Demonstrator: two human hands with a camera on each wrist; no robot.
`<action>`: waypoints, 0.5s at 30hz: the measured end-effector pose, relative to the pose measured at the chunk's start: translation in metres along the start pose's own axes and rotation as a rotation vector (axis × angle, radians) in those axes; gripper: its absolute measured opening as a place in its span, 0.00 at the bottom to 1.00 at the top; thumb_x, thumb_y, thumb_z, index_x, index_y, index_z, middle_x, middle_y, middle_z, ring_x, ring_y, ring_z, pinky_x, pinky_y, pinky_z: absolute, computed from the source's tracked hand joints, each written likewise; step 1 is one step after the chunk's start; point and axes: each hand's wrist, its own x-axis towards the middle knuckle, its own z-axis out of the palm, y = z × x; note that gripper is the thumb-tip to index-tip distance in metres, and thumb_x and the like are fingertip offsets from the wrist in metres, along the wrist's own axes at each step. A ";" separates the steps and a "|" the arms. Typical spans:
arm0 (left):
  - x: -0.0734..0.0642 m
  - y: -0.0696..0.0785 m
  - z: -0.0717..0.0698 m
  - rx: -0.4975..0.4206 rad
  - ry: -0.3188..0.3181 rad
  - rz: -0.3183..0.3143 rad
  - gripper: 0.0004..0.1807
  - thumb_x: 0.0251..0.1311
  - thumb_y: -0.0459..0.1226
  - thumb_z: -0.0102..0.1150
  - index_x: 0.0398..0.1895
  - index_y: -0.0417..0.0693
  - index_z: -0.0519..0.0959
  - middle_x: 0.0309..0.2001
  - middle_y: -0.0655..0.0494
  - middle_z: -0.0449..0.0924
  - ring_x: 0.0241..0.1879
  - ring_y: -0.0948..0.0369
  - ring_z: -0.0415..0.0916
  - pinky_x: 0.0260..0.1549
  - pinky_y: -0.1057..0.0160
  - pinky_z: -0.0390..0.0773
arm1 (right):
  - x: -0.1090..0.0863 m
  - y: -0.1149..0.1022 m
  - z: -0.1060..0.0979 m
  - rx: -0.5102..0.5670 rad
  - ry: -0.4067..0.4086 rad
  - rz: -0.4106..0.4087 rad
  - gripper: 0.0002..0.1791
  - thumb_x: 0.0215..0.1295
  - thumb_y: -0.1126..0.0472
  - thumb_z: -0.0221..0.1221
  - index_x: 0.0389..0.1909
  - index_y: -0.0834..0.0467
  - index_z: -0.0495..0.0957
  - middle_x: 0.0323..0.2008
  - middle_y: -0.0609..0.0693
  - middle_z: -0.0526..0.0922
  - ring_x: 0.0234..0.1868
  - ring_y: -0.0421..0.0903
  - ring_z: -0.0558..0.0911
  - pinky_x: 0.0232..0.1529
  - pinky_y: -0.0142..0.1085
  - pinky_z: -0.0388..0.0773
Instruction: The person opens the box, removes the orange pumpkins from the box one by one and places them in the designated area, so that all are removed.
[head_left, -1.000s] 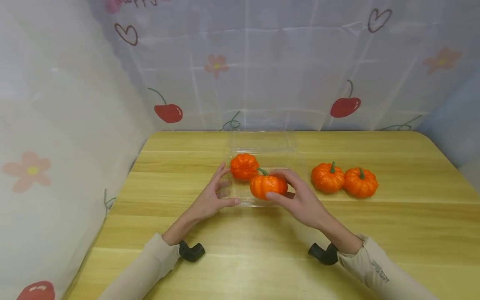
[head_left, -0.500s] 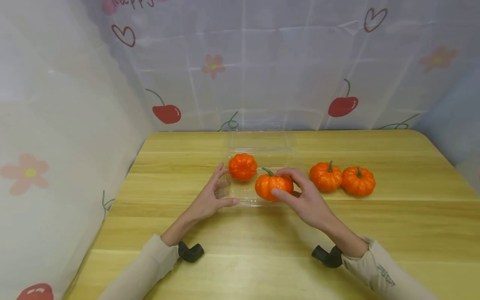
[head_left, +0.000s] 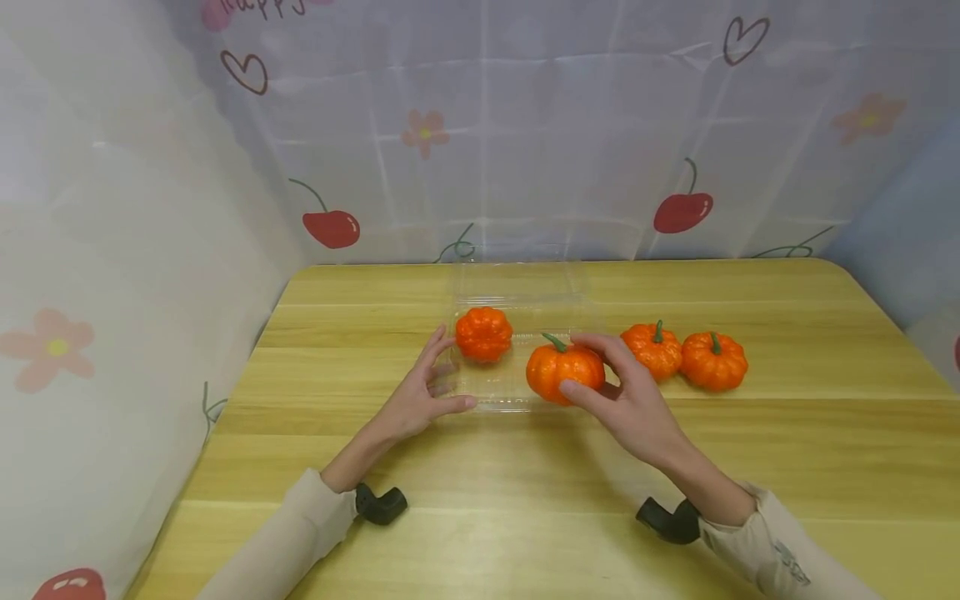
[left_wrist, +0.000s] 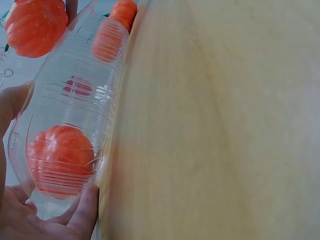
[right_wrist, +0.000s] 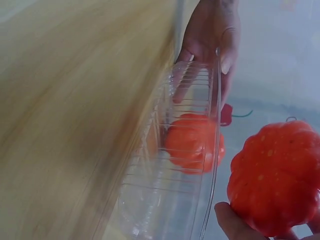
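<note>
In the head view my right hand (head_left: 630,400) holds an orange pumpkin (head_left: 562,371) with a green stem, thumb on its near side. The pumpkin is above the right part of a clear plastic container (head_left: 495,392), whose lid is folded back. My left hand (head_left: 416,400) rests against the container's left end, thumb along the front edge and fingers spread on the side. Inside the container, at the left, sits another pumpkin (head_left: 483,335). The left wrist view shows the container's ribbed wall (left_wrist: 75,100) beside my left fingers; the right wrist view shows the held pumpkin (right_wrist: 275,177) close up.
Two more pumpkins, one (head_left: 652,352) partly behind my right hand and another (head_left: 714,362) beside it, sit touching on the right of the wooden table (head_left: 510,508). Printed cloth walls (head_left: 480,150) stand behind and at the sides.
My right hand has moved to the right with its pumpkin, away from the pumpkin in the container. My left hand keeps its place at the container's left end.
</note>
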 end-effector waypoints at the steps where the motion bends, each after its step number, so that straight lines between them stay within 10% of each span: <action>1: 0.000 0.000 0.000 0.000 -0.001 -0.001 0.58 0.54 0.34 0.73 0.80 0.52 0.43 0.79 0.58 0.41 0.69 0.44 0.59 0.62 0.47 0.68 | -0.001 0.000 -0.001 0.000 0.003 0.006 0.27 0.65 0.66 0.64 0.64 0.63 0.69 0.62 0.54 0.68 0.59 0.50 0.70 0.52 0.31 0.78; 15: 0.000 0.000 0.001 -0.002 -0.001 0.001 0.55 0.54 0.35 0.73 0.79 0.54 0.46 0.79 0.58 0.36 0.69 0.45 0.59 0.62 0.47 0.68 | -0.012 0.001 -0.024 -0.106 0.049 0.047 0.28 0.65 0.65 0.63 0.65 0.65 0.70 0.62 0.54 0.67 0.56 0.50 0.72 0.51 0.27 0.76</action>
